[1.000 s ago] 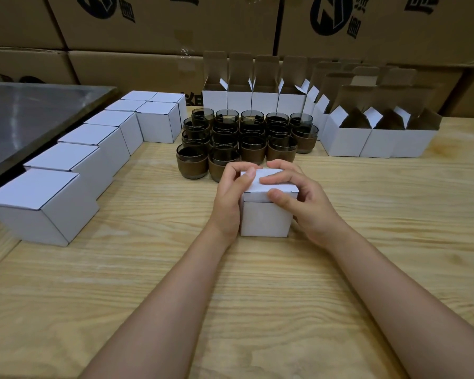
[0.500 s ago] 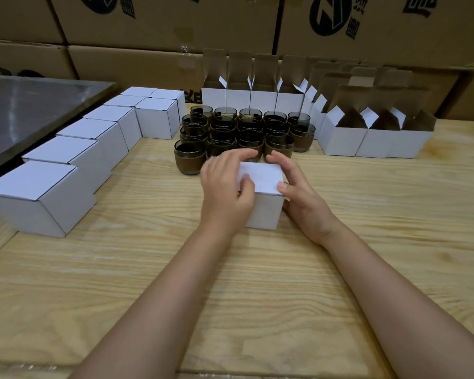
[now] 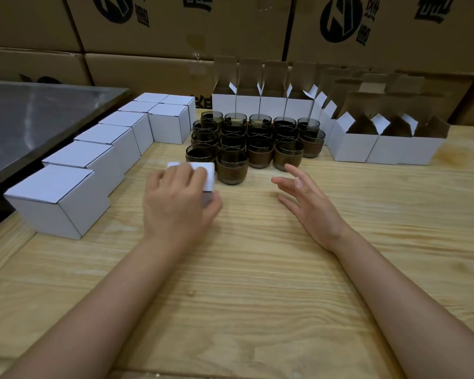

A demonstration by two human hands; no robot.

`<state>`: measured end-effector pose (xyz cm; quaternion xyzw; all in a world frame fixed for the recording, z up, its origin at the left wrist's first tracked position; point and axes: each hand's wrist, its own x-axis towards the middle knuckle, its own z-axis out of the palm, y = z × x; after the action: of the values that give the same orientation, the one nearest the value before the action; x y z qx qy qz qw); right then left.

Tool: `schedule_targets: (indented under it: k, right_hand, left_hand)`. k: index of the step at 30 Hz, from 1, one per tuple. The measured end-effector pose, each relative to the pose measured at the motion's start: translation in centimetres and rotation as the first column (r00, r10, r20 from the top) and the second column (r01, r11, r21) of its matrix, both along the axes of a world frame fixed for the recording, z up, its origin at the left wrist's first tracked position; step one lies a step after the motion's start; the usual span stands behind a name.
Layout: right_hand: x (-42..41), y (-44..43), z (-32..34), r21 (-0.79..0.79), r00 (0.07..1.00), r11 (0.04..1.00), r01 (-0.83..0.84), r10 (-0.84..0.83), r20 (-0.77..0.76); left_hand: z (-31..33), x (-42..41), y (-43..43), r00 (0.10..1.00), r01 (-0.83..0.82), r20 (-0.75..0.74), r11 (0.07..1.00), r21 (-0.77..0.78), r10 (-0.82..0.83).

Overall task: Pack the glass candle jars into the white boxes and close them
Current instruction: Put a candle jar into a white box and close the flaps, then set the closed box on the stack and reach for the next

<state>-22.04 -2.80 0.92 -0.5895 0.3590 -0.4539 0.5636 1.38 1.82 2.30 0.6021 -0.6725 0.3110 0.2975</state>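
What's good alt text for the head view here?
On a wooden table, the left hand grips a closed white box from above while the right hand hovers open beside it. Behind them stands a cluster of dark glass jars, with a row of closed boxes on the left and open boxes behind and to the right.
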Motion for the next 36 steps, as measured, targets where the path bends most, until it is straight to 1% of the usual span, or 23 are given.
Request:
schedule_targets:
  k: [4, 11, 13, 17, 19, 23, 27, 29, 31, 32, 33, 34, 36]
  right_hand:
    - [0.1, 0.0, 0.0, 0.008, 1.000, 1.000, 0.020, -0.020, 0.009]
    - [0.1, -0.2, -0.3, 0.013, 0.999, 0.999, 0.034, -0.034, 0.010]
    - [0.1, -0.4, -0.4, 0.015, 0.999, 0.999, 0.039, -0.039, 0.019]
    - [0.1, -0.6, -0.6, 0.015, 0.999, 0.999, 0.042, -0.042, 0.030]
    - [0.0, -0.8, -0.7, 0.017, 0.999, 0.999, 0.039, -0.040, 0.036]
    - [-0.1, -0.9, -0.8, 0.019, 0.998, 0.999, 0.038, -0.039, 0.050]
    - [-0.1, -1.1, -0.9, 0.024, 0.997, 0.999, 0.041, -0.043, 0.064]
    - [-0.1, -1.1, -0.9, 0.027, 0.997, 0.999, 0.043, -0.045, 0.069]
    - [-0.1, -1.1, -0.8, 0.028, 0.997, 0.998, 0.047, -0.049, 0.061]
    - [-0.1, -1.1, -0.8, 0.027, 0.997, 0.998, 0.049, -0.051, 0.055]
    - [0.0, -1.0, -0.7, 0.025, 0.998, 0.998, 0.050, -0.051, 0.048]
    - [0.0, -1.0, -0.7, 0.025, 0.998, 0.998, 0.049, -0.050, 0.043]
    - [0.0, -0.9, -0.7, 0.026, 0.998, 0.998, 0.049, -0.050, 0.032]
  left_hand:
    - [0.0, 3.9, -1.9, 0.995, -0.063, -0.069, 0.996, 0.057, 0.067]
    - [0.2, 7.3, -8.1, 0.981, -0.095, -0.141, 0.969, 0.226, 0.129]
    - [0.3, 7.7, -9.8, 0.976, -0.078, -0.178, 0.964, 0.256, 0.126]
    - [0.3, 8.2, -12.0, 0.945, -0.014, -0.308, 0.956, 0.294, 0.108]
    - [0.6, 8.5, -12.8, 0.929, -0.007, -0.346, 0.943, 0.333, 0.129]
    - [1.1, 9.3, -14.2, 0.911, 0.028, -0.383, 0.901, 0.432, 0.155]
    - [1.4, 10.1, -15.0, 0.900, 0.045, -0.401, 0.878, 0.477, 0.171]
    - [1.5, 10.1, -15.0, 0.887, 0.084, -0.433, 0.863, 0.498, 0.164]
    - [1.6, 9.6, -14.5, 0.861, 0.164, -0.496, 0.860, 0.484, 0.115]
    - [1.8, 9.1, -14.1, 0.853, 0.201, -0.517, 0.874, 0.443, 0.066]
    - [2.1, 8.3, -13.4, 0.850, 0.232, -0.526, 0.902, 0.365, -0.005]
    - [2.6, 7.2, -12.6, 0.851, 0.257, -0.517, 0.932, 0.256, -0.093]
    - [3.1, 4.2, -10.6, 0.828, 0.317, -0.502, 0.947, 0.054, -0.249]
